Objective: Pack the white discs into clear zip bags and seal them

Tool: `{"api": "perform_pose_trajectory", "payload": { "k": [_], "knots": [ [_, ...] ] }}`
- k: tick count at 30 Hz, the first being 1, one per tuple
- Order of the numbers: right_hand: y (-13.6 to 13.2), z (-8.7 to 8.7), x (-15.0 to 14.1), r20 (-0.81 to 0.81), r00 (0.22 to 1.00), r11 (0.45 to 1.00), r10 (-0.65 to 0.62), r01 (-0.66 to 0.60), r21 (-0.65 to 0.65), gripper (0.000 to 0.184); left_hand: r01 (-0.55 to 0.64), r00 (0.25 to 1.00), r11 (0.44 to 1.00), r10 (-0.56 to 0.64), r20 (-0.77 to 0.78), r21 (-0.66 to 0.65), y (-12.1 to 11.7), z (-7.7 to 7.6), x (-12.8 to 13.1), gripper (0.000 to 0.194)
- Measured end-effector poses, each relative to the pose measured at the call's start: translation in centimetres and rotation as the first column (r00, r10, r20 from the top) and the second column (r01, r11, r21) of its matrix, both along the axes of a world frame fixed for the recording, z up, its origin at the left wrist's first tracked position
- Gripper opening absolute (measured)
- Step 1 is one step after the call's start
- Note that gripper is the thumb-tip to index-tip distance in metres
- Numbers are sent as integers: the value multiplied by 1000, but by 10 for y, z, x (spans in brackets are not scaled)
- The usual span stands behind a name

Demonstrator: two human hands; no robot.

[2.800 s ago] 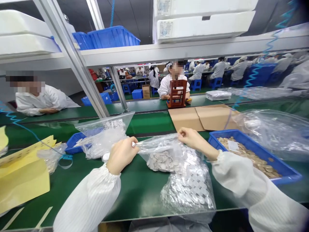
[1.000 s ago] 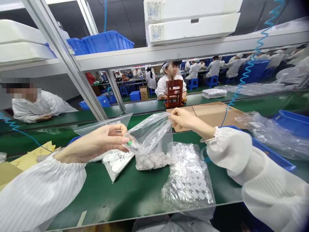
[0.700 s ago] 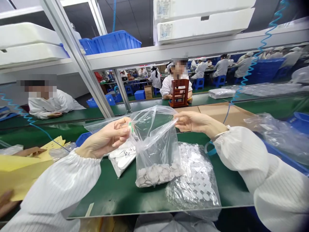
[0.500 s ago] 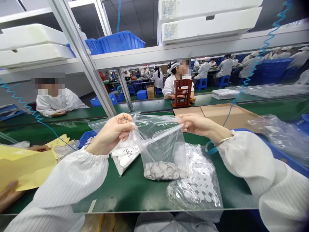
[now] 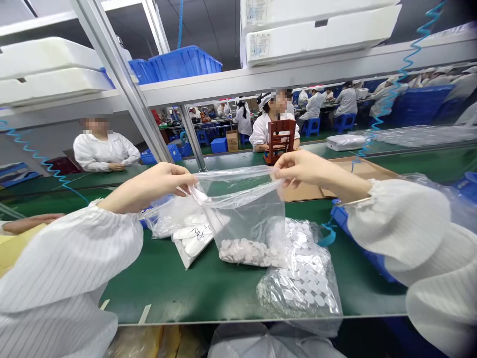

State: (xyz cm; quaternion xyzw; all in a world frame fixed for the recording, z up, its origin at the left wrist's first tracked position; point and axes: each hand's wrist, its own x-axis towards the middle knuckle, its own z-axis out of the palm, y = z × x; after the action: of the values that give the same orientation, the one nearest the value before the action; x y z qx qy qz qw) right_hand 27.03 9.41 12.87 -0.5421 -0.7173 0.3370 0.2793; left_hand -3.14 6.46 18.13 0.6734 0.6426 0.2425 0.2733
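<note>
My left hand [image 5: 167,179] and my right hand [image 5: 301,171] pinch opposite sides of the mouth of a clear zip-top plastic bag [image 5: 244,214], stretching it wide. Beige round discs [image 5: 248,252] lie in a loose layer at the bag's bottom, which sits on or just above the belt. Behind it, a silvery bag packed with white discs [image 5: 301,281] lies partly hidden. Near my left wrist lies a clear bag of white oblong pads with black marker writing [image 5: 192,238].
A green conveyor belt [image 5: 186,293] runs beneath everything. A blue crate [image 5: 357,243] lies behind my right arm, with flattened cardboard [image 5: 357,174] beyond it. At far left, a co-worker's hand [image 5: 30,222] rests by yellow sheets. Other workers sit beyond shelf posts.
The bag has been lifted from the belt and its mouth pulled wider between my hands. It has sunk lower again, and the discs have settled at its bottom. The view has shifted slightly.
</note>
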Motion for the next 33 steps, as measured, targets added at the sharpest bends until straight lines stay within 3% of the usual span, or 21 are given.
{"api": "perform_pose_trajectory", "payload": {
  "k": [2,7,9,10,12,14,17,18,20,22,24,26,29,31,33],
  "knots": [
    [3,7,3,-41,999,1000,12,-11,25,3,-37,990,996,47,133,-75,2,2,-2,29],
    [9,8,3,107,994,997,-12,4,75,11,-83,942,988,121,314,-132,13,-7,-6,34],
    [10,3,0,41,999,993,7,-12,120,12,-76,920,982,137,367,-175,16,-14,-7,36],
    [9,-1,-2,-3,1000,979,-2,2,204,14,-82,909,980,148,390,-181,18,-17,-7,36],
    [3,-7,-10,-53,999,899,12,13,437,17,-107,899,981,165,406,-162,19,-23,-6,37],
    [-7,-12,-22,45,992,774,116,-119,622,19,-128,892,982,174,416,-136,19,-26,-3,38],
    [-20,-19,-43,399,895,587,202,-436,682,26,-152,856,978,201,476,-140,17,-28,4,42],
    [-22,-21,-50,472,865,547,170,-481,685,33,-153,846,977,209,491,-151,16,-28,6,41],
    [-21,-23,-62,500,860,519,100,-474,711,50,-136,834,974,211,510,-181,13,-27,7,32],
    [-18,-23,-72,448,886,551,118,-434,713,63,-94,823,973,194,533,-209,10,-25,5,25],
    [-14,-20,-80,382,889,642,252,-449,622,61,-37,798,977,155,582,-210,7,-23,1,22],
    [-14,-15,-86,271,895,743,355,-446,500,42,0,742,987,108,662,-161,6,-22,-5,19],
    [-18,-6,-90,77,945,840,317,-318,440,14,-57,662,998,16,749,30,4,-28,-13,15],
    [-20,1,-89,-30,953,873,303,-265,409,14,-41,683,992,-59,728,119,3,-41,-17,23],
    [-20,7,-87,-95,925,896,368,-325,304,21,69,755,993,-115,645,96,2,-57,-17,34]
  ]
}}
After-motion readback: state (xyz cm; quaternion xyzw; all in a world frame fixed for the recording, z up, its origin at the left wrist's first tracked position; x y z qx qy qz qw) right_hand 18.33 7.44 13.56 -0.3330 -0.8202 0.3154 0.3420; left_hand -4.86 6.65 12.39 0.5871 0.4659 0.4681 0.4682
